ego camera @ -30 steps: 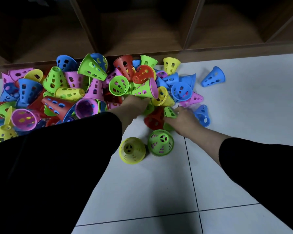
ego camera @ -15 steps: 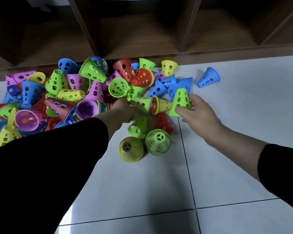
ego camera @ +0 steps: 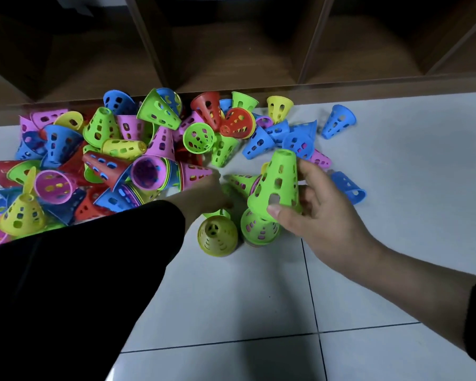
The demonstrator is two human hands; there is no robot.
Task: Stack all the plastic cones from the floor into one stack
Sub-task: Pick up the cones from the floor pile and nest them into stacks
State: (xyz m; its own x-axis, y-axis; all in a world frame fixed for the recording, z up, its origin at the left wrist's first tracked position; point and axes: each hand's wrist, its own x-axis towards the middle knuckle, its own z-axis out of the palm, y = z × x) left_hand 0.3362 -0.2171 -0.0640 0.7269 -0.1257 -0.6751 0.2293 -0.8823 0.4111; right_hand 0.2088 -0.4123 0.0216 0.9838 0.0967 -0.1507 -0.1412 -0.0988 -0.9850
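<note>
Head camera is showing the right hand (ego camera: pixel 318 215) now pinching a green cone (ego camera: pixel 279 185) it just lifted, holding it over the standing green cone (ego camera: pixel 259 228), starting the stack; the left hand (ego camera: pixel 204 198) is reaching into the pile (ego camera: pixel 107 155), grip unclear.

Indoor room, likely home or playroom: white tiled floor (ego camera: pixel 396 215), wooden cubby shelving (ego camera: pixel 231 50), toy cones (ego camera: pixel 160 116).
</note>
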